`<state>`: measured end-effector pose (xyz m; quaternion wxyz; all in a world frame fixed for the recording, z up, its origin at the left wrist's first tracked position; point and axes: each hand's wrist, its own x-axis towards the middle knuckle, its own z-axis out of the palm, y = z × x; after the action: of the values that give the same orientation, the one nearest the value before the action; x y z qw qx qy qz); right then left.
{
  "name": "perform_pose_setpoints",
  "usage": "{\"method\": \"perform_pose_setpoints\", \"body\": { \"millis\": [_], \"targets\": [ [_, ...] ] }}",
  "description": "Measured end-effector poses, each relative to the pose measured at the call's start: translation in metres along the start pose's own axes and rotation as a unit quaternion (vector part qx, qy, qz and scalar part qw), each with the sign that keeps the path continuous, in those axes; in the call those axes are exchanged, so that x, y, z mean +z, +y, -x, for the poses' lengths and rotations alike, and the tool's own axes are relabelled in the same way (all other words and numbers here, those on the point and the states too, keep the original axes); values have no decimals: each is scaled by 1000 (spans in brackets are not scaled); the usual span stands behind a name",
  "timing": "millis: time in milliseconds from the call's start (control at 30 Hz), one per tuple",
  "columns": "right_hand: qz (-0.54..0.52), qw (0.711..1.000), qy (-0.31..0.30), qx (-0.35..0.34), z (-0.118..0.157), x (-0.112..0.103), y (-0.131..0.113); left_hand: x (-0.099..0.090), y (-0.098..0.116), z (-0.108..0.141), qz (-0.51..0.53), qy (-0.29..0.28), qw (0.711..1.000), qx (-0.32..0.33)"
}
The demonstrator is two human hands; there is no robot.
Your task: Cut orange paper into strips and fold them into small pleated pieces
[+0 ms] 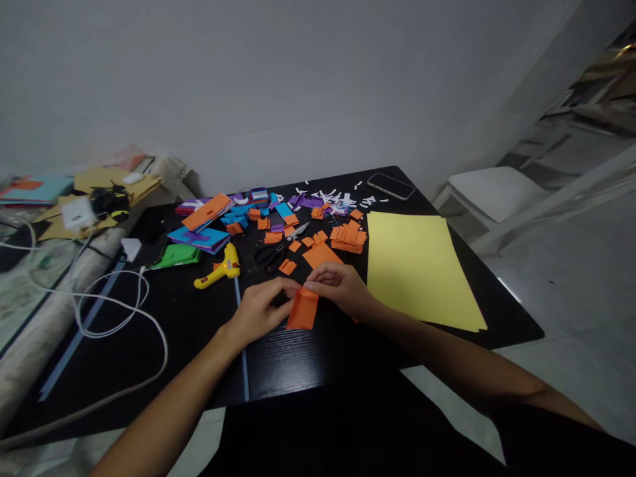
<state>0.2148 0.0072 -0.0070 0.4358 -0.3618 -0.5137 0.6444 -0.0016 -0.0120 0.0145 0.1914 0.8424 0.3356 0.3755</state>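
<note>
Head view: two bare hands at a black table (283, 364); one small orange paper (303, 311) is between them
Left hand (261, 306): thumb and fingertips close together, holding the orange paper by its left side
Right hand (342, 289): a narrow pinch on the same paper's top right corner
Orange paper: near the table's front edge, creased near its top; whether its lower end touches the table, I cannot tell
Scissors (279, 250): lying with blades parted, beyond the hands
Glue gun (228, 265): yellow; left of the scissors
Orange stack (348, 236): folded pieces, beyond the right hand
Yellow sheets (417, 265): piled flat; right of that stack
</note>
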Motion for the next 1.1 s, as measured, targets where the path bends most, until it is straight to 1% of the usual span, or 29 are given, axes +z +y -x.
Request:
{"method": "perform_pose_setpoints", "body": {
  "millis": [200, 533, 767, 900, 1100],
  "targets": [
    [-7, 1000, -2, 17, 0, -1, 1, 0, 0, 0, -5, -3, 1000, -7],
    [-2, 1000, -3, 11, -1, -2, 2, 2, -2, 1, 15, 6, 1000, -25],
    [9, 1000, -19, 12, -1, -2, 3, 2, 0, 0, 14, 3, 1000, -16],
    [25, 1000, -16, 9, -2, -1, 7, 2, 1, -1, 9, -10, 1000, -20],
    [17, 1000, -18, 4, -1, -2, 10, 3, 0, 0, 5, -6, 1000, -11]
  ]
}}
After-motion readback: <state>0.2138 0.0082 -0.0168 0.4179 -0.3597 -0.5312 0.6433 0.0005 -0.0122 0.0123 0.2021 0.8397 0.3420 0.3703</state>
